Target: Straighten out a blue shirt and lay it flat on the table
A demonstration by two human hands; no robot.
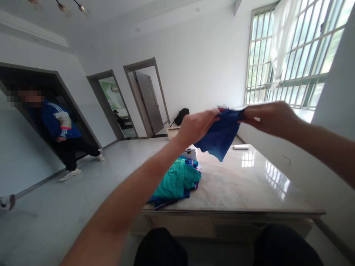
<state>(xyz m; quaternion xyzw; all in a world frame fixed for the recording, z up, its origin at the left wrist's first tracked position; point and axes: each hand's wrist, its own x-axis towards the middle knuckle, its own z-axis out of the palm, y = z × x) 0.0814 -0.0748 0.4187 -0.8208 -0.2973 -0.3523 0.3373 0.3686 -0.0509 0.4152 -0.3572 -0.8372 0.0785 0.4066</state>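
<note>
A dark blue garment [219, 138] hangs in the air above the table [227, 188], its lower edge loose and uneven. My left hand [198, 125] is closed on its upper left part. At the upper right corner, my right hand [266, 115] pinches the cloth, so the top edge runs between the two hands. Whether it is a shirt or shorts I cannot tell. Below my left forearm lies a pile of clothes with a teal garment [176, 181] on top and dark blue cloth under it, partly hidden by the arm.
Toward the table's far right lies a small white flat object [240, 147]. A black bag [181, 116] rests beyond the far end. A person [65, 125] in a blue jacket stands at the left doorway. A wall and barred window [291, 62] border the right side.
</note>
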